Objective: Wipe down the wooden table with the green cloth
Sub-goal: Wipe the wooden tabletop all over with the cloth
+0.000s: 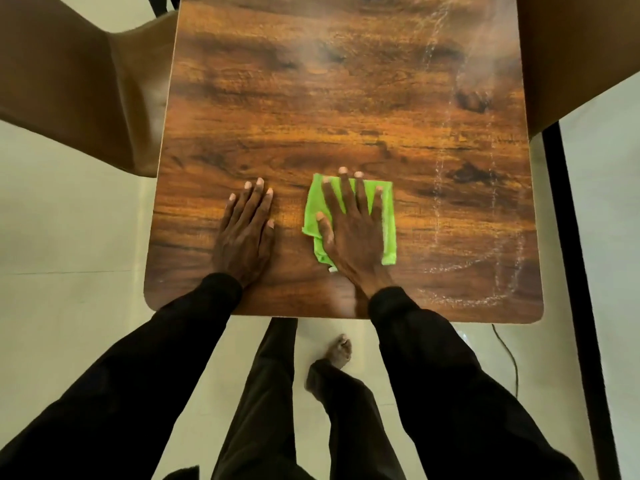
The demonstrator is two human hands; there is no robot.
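Currently my right hand [353,233] lies flat on the cloth [388,230], fingers straight and spread, pressing it to the bench [311,98] near the front edge, a little right of centre. My left hand [246,233] rests flat on bare wood just beside it, fingers straight and close together. Pale streaks [439,188] run down the right side, apart from the cloth. Nothing pinches the cloth, so I judge a fast stroke could bunch it up or let it slide out from under my palm. A damp cloth might only smear those streaks wider. Leaning on my left hand so near the edge could also rock the bench.
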